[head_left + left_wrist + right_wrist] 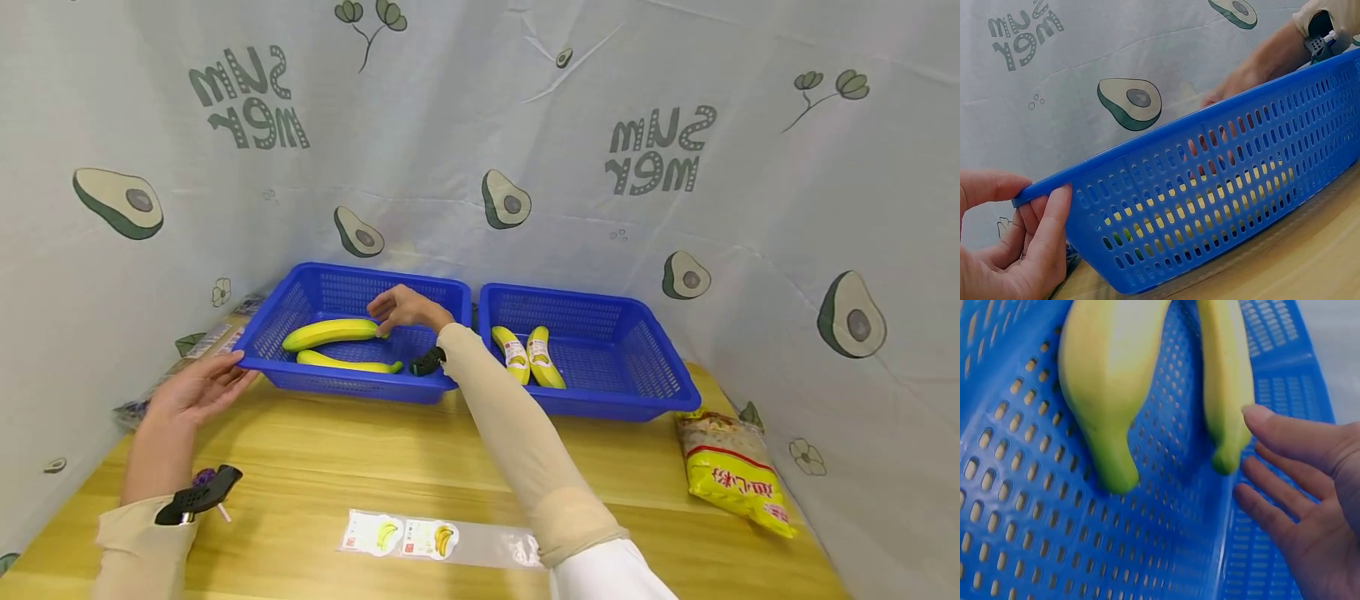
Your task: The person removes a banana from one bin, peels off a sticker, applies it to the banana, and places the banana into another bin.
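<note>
My left hand [197, 390] pinches the rim of the left blue basket [352, 385] at its near left corner. In the left wrist view, thumb and fingers lie on either side of that rim. Two yellow bananas with green ends lie in this basket, a far banana [330, 332] and a near banana [345, 363]. My right hand [405, 307] is inside the basket at the stem end of the far banana. In the right wrist view its thumb and fingers are spread around the banana's green tip [1225, 457], not closed; whether the thumb touches cannot be told.
A second blue basket [600, 407] stands to the right, holding two bananas with stickers [542, 357]. On the wooden table [300, 467] lie a clear strip with banana stickers [431, 539], a yellow food bag [738, 475] and a lollipop [204, 477] partly behind the left wrist.
</note>
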Tool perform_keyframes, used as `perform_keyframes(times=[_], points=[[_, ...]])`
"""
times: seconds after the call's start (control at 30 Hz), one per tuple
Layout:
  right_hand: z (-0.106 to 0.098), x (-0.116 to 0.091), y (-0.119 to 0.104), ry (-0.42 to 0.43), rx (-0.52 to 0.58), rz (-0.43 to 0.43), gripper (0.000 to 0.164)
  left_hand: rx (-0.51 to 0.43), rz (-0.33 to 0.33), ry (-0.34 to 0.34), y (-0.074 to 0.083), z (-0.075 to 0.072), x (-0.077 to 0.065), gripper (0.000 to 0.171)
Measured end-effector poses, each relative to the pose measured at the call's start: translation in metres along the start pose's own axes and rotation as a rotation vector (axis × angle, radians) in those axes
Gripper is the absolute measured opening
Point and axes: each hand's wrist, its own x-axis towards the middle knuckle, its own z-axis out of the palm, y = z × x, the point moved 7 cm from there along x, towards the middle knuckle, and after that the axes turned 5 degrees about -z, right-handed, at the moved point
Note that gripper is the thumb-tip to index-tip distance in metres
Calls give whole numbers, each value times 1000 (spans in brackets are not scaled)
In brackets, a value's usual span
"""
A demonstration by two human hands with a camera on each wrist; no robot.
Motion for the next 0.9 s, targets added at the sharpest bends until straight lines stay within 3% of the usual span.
perform_keyframes(times=[0.4,0.6,0.9], points=[[9,2,7,43,-173,83,57,45,-12,12,-13,9,6,22],[7,1,11,122,-182,105,51,39,-20,18,-14,12,7,21],[-2,-8,10,129,-190,130,52,63,-26,20,-14,15,10,23]])
